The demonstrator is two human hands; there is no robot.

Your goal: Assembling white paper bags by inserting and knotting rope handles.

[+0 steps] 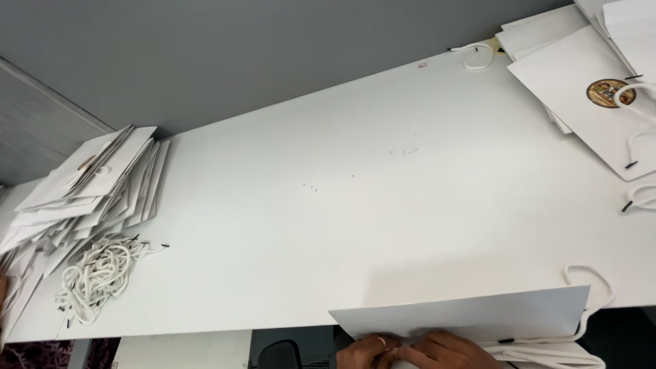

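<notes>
White paper bag [471, 316] lies flat at the bottom centre of the frame, on the near edge of a long white counter [328, 205]. Its lower edge runs past the counter's edge toward the viewer. A white cord handle [593, 281] loops out from its right end, and a second strand with a black tip trails below it.

Both hands meet at the bag's bottom edge, at the very bottom of the frame, and only their upper parts show. The left hand [363, 352] has its fingers curled together against the edge of the paper, with a ring on one finger. The right hand [447, 350] lies just beside it, touching it, with its fingers bent down onto the same edge. Both seem to pinch or press the paper, but whether they truly grip it cannot be told, since the frame cuts them off.

At the left of the frame a loose, fanned pile of flat white bags [89, 188] rests on the counter. Just below it lies a tangled heap of white cords [99, 273] with black tips. At the upper right, more flat white bags [581, 82] overlap, the top one bearing a round gold sticker [608, 92] and cord handles. One loose cord loop [478, 56] lies at the far edge of the counter, against a grey wall [239, 55].
</notes>
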